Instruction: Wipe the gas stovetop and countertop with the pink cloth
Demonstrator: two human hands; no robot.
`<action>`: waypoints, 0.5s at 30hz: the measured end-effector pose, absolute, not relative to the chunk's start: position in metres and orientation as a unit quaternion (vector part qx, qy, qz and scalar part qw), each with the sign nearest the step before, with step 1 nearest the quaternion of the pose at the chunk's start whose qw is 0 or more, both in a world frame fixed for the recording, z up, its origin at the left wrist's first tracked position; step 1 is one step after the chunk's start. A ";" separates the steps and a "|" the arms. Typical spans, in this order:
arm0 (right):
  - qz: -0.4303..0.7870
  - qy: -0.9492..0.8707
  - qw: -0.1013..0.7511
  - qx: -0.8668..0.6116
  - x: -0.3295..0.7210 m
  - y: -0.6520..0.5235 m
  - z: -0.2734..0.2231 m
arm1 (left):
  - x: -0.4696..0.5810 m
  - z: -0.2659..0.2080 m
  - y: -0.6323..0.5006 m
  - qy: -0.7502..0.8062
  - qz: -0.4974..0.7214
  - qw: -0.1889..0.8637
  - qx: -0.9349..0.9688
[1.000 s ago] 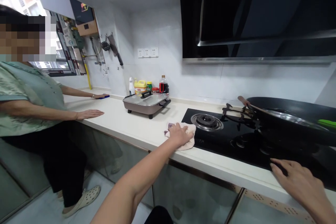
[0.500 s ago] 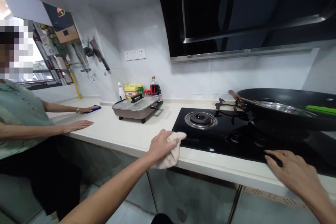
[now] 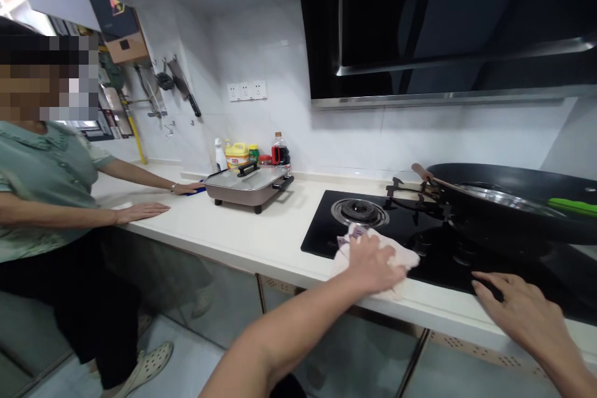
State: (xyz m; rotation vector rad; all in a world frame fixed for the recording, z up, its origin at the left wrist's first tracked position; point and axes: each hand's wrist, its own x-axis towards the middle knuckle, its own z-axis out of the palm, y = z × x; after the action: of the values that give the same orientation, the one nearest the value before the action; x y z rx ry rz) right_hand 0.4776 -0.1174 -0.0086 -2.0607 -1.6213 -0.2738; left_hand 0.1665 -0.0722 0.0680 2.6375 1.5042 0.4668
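Observation:
My left hand [image 3: 373,264] presses a pale cloth [image 3: 342,258] against the front edge of the black gas stove [image 3: 321,233], its fingers curled over the fabric. Part of the cloth hangs over the white counter rim, and a purplish patch shows at its far corner. Just behind it is the left burner [image 3: 359,211]. Resting at the stove's front right, my right hand [image 3: 522,308] has its fingers spread and holds nothing. A large black wok [image 3: 494,211] sits on the right burner, with a metal item and a green handle inside.
An electric pan with a glass lid [image 3: 247,186] stands on the counter [image 3: 261,242] to the left, bottles [image 3: 280,152] behind it. Further left, a person [image 3: 51,180] leans on the counter, one hand on a blue cloth [image 3: 196,189]. The range hood [image 3: 443,18] hangs above.
My left hand has moved right with the cloth, from the stove's left corner onto its front. The other person's hand with the blue cloth has slid toward the electric pan. My right hand stays put.

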 end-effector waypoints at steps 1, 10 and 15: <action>-0.099 -0.596 0.250 -0.756 0.478 -0.118 -0.009 | 0.175 0.065 -0.082 0.466 0.151 0.045 0.870; -0.063 -0.598 0.274 -0.751 0.490 -0.114 -0.012 | 0.151 0.032 -0.128 0.332 0.201 -0.044 0.920; -0.081 -0.601 0.301 -0.736 0.496 -0.112 -0.018 | 0.057 0.020 -0.117 0.380 0.204 -0.120 0.894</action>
State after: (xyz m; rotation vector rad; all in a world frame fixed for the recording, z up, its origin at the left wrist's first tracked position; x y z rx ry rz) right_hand 0.4963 -0.1125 -0.0181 -1.9531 -1.5948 -0.2148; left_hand 0.0569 -0.1168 0.0196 3.0457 1.2939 0.6957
